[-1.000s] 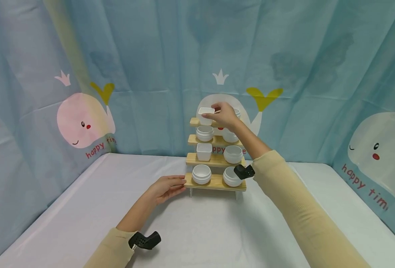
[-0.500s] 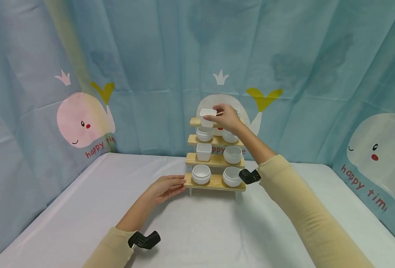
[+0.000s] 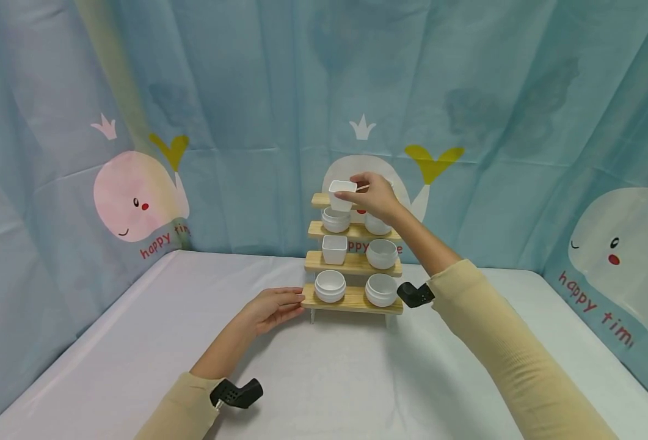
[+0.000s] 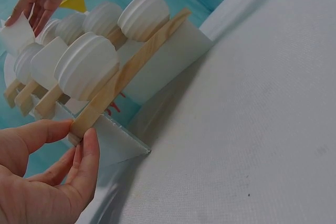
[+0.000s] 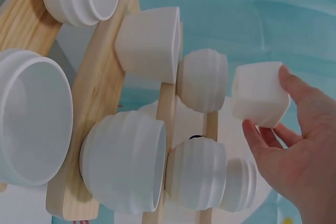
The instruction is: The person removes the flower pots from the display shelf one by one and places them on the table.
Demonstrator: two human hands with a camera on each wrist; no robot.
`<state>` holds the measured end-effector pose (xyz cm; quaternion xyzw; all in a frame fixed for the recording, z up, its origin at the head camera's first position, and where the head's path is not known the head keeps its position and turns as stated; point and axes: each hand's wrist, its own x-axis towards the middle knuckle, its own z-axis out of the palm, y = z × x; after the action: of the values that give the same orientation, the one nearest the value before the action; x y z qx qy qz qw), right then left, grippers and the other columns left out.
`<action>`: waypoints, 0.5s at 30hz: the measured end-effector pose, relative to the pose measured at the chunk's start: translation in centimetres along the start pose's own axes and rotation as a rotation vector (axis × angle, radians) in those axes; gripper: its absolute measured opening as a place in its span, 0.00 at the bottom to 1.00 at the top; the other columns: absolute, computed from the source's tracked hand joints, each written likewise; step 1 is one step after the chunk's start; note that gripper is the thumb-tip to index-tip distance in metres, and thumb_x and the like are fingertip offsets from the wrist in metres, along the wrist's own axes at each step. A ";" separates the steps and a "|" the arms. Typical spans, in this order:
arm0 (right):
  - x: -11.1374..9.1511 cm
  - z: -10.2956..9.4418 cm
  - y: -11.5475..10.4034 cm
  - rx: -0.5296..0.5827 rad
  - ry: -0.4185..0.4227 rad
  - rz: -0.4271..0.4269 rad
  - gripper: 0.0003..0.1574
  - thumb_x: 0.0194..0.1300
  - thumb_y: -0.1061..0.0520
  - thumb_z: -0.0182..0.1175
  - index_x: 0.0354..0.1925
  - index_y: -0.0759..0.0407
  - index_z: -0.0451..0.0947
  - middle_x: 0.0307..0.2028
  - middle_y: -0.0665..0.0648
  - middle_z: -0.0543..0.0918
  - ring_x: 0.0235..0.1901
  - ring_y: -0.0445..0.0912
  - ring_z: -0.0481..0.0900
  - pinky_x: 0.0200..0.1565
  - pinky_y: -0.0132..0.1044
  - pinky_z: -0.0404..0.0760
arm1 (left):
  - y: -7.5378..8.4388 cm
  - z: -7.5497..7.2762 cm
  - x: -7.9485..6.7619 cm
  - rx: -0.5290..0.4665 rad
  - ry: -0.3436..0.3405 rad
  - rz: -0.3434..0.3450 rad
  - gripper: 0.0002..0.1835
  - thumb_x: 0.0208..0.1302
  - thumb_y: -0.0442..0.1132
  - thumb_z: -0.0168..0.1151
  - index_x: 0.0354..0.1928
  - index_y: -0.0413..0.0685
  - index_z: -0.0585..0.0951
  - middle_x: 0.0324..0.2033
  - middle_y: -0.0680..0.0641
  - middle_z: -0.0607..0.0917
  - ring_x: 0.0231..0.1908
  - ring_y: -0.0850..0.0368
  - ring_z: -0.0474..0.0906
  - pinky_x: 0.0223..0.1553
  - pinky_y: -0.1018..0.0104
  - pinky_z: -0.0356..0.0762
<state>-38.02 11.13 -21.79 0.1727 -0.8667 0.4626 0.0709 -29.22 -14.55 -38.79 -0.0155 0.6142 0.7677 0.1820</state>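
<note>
My right hand (image 3: pixel 377 197) pinches a small white square cup (image 3: pixel 342 195) between thumb and fingers, in front of the left end of the top board. In the right wrist view this square cup (image 5: pixel 260 93) is apart from the boards. My left hand (image 3: pixel 271 310) grips the left end of the bottom board (image 3: pixel 356 301) of a four-step wooden stand; the left wrist view shows thumb and fingers pinching the board end (image 4: pixel 84 124). White round bowls (image 3: pixel 330 286) and another square cup (image 3: pixel 334 249) sit on the lower steps. My right hand partly hides a round bowl on top.
The stand has pale side panels (image 4: pixel 168 69) and rests on a white-clothed table (image 3: pixel 334 379). A blue curtain (image 3: pixel 236 153) printed with whales hangs close behind it. Another round bowl (image 3: pixel 382 289) stands at the right of the bottom board, near my right wrist camera (image 3: pixel 415 294).
My right hand has moved slightly right and down in the head view, bringing the square cup off the top board's left end. My left hand has kept its place.
</note>
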 end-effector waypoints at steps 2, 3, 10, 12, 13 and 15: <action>-0.2 -0.1 -0.1 0.003 -0.003 -0.001 0.43 0.73 0.48 0.70 0.75 0.68 0.67 0.66 0.67 0.76 0.64 0.58 0.76 0.61 0.54 0.87 | 0.0 0.1 0.0 0.002 0.003 -0.002 0.27 0.78 0.25 0.56 0.74 0.21 0.64 0.47 0.40 0.83 0.39 0.59 0.87 0.49 0.70 0.91; -0.2 -0.1 -0.1 0.005 -0.005 -0.001 0.43 0.73 0.48 0.70 0.75 0.68 0.67 0.66 0.67 0.76 0.64 0.58 0.76 0.62 0.54 0.86 | 0.0 0.1 0.1 0.003 0.005 -0.001 0.27 0.78 0.25 0.56 0.74 0.21 0.64 0.47 0.39 0.83 0.40 0.59 0.87 0.49 0.70 0.91; -0.8 -0.2 0.0 0.006 -0.006 -0.013 0.43 0.72 0.48 0.70 0.74 0.68 0.67 0.65 0.67 0.76 0.63 0.58 0.76 0.63 0.53 0.86 | 0.0 0.2 0.1 0.010 0.007 0.001 0.27 0.78 0.25 0.55 0.74 0.21 0.64 0.48 0.38 0.82 0.40 0.58 0.86 0.49 0.69 0.91; -1.0 -0.1 0.0 0.016 -0.008 -0.017 0.42 0.72 0.49 0.70 0.73 0.68 0.68 0.64 0.67 0.76 0.62 0.58 0.77 0.62 0.54 0.86 | 0.0 0.2 0.1 0.010 0.010 -0.002 0.27 0.78 0.25 0.56 0.74 0.21 0.64 0.48 0.39 0.83 0.40 0.58 0.86 0.49 0.69 0.91; -1.0 0.0 0.1 0.020 -0.009 -0.019 0.41 0.72 0.49 0.70 0.73 0.68 0.68 0.64 0.67 0.77 0.61 0.58 0.78 0.61 0.53 0.86 | 0.0 0.2 0.2 0.011 0.011 -0.003 0.27 0.78 0.25 0.56 0.74 0.21 0.64 0.48 0.38 0.83 0.40 0.59 0.86 0.49 0.70 0.91; -1.1 0.1 0.1 0.023 -0.009 -0.021 0.40 0.72 0.50 0.70 0.72 0.68 0.69 0.63 0.67 0.78 0.59 0.57 0.79 0.58 0.51 0.87 | 0.0 0.2 0.2 0.012 0.012 -0.003 0.27 0.78 0.25 0.56 0.74 0.21 0.64 0.48 0.38 0.83 0.40 0.59 0.86 0.49 0.70 0.91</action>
<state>-37.00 11.38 -22.19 0.1846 -0.8597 0.4711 0.0700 -29.32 -14.29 -38.82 -0.0198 0.6199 0.7636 0.1797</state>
